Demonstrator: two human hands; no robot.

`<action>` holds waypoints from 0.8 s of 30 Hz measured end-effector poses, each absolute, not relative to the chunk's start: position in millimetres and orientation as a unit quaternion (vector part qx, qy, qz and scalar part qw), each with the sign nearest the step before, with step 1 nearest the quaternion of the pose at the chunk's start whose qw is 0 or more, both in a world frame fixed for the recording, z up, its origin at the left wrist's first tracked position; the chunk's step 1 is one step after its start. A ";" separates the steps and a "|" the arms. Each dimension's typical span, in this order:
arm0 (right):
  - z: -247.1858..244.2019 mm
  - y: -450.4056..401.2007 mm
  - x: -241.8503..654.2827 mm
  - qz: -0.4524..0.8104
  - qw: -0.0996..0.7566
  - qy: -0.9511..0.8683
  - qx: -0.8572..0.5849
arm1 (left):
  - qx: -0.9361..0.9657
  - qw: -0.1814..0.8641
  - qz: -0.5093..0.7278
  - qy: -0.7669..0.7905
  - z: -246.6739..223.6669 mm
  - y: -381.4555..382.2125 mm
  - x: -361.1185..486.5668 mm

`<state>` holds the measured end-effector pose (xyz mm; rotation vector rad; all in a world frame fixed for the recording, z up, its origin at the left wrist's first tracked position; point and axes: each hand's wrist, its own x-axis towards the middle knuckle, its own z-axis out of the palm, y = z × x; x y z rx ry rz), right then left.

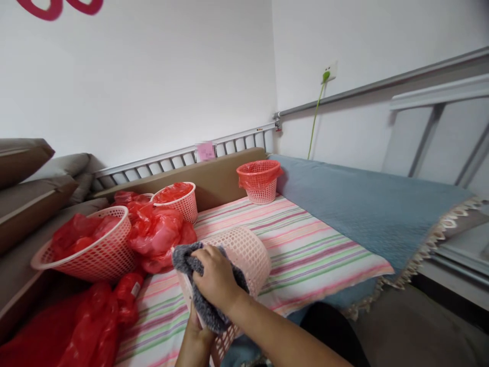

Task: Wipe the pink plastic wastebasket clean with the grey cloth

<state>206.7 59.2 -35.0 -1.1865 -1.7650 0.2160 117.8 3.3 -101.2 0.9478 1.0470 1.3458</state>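
A pink perforated plastic basket (248, 255) lies tilted on its side over the striped cloth in front of me. My right hand (214, 275) is closed around a dark grey fluffy rag (214, 318) and presses it against the basket's rim and side. Below it, my left hand (200, 329) grips the basket near its rim; the rag and basket hide most of its fingers.
Left of me stand pink baskets (110, 255) (187, 204) holding red plastic bags, with more loose red bags (160, 232) around them. Another basket (262, 193), lined in red, stands at the back. Grey cushions (30, 199) are stacked at left; a blue cover (367, 199) lies at right.
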 end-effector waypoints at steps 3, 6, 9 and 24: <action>-50.4 84.1 255.1 0.039 0.425 -0.706 -0.565 | 0.389 0.580 0.564 0.441 -110.0 -0.7 123.9; -62.2 109.0 312.1 0.015 0.337 -0.622 -0.707 | 0.391 0.616 0.548 0.409 -121.1 -3.9 122.5; -70.8 120.5 349.9 0.018 0.303 -0.564 -0.768 | 0.434 0.630 0.518 0.383 -124.2 -4.5 116.0; -54.1 84.8 256.7 0.083 0.463 -0.637 -0.611 | 0.386 0.641 0.526 0.403 -65.3 15.5 117.9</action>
